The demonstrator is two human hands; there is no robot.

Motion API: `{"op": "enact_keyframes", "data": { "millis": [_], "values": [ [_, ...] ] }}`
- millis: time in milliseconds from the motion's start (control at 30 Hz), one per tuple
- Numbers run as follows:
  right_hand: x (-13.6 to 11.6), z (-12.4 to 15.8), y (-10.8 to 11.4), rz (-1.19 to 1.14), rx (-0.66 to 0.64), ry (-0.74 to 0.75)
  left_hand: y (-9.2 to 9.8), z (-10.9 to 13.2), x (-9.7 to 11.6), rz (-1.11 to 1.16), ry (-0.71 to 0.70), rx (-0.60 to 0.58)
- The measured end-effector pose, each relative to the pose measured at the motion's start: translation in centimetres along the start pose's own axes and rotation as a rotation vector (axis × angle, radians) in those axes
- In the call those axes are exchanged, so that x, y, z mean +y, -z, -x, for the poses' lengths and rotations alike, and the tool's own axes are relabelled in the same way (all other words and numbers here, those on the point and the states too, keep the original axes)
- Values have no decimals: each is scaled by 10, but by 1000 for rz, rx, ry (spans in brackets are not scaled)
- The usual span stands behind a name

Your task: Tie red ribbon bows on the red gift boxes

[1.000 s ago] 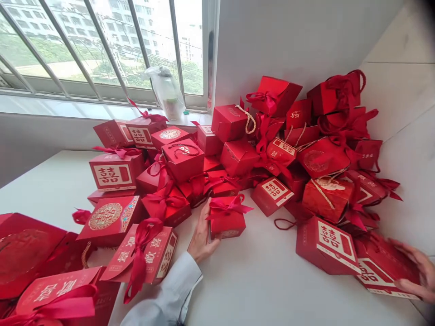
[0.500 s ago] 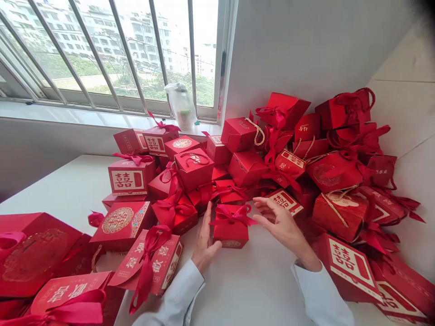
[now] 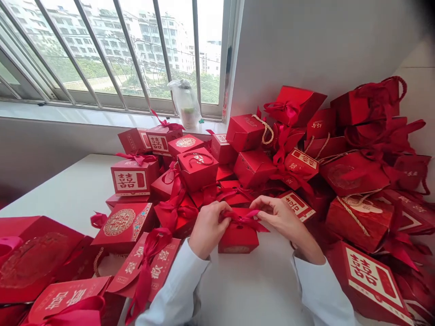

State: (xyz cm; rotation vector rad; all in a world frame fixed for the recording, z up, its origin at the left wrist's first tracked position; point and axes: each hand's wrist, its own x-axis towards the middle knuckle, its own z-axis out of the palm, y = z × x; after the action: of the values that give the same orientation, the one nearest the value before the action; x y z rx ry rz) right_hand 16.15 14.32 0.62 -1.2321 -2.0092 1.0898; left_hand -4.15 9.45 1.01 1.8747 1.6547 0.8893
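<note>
A small red gift box [image 3: 238,237] is set on the white table [image 3: 68,199] at lower centre of the frame, just in front of a heaped pile of red boxes and bags, and a red satin ribbon [image 3: 242,218] is gathered in a bow on its top. The ribbon is held from both sides. It is gripped in a narrow pinch by the left hand [image 3: 208,228] at the left of the knot, while the right hand [image 3: 283,224] is curled inward, with its fingertips [image 3: 254,203] closed on the ribbon at the right. Both forearms are covered by white shirt sleeves [image 3: 173,285] and reach in from the bottom edge. To the left of the hands, a ribbon-tied box with a round gold emblem [image 3: 125,226] is placed beside a box bearing a double-happiness label [image 3: 131,180]. A large red bag [image 3: 34,258] lies at lower left, and a large labelled box [image 3: 369,283] is seen at lower right. A barred window [image 3: 102,50] fills the upper left, and a plastic bag [image 3: 185,103] is stood on its sill.
</note>
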Motion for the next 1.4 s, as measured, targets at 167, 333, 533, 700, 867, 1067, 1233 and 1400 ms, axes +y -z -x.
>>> {"op": "enact_keyframes", "data": {
  "millis": [167,333,533,700,867,1067,1233,1400],
  "values": [
    [-7,5,2,32,57,-1,-3,-2,3,142,-23,183],
    [-7,8,6,41,124,-57,-2,-1,6,234,-35,317],
    [-22,22,21,245,159,-30,7,1,13,168,-160,164],
    [-29,20,10,347,-41,-104,-3,-1,8,10,-165,-113],
    [-26,16,4,251,-139,-146,-9,-2,5,-41,-110,-200],
    [-33,22,8,188,-147,-155,-10,-2,6,-45,-69,-178],
    [-32,25,10,257,-188,-137,-10,-2,4,-50,-72,-180],
    [-31,32,25,335,-242,-111,-8,-1,2,-72,-63,-197]
  ]
}}
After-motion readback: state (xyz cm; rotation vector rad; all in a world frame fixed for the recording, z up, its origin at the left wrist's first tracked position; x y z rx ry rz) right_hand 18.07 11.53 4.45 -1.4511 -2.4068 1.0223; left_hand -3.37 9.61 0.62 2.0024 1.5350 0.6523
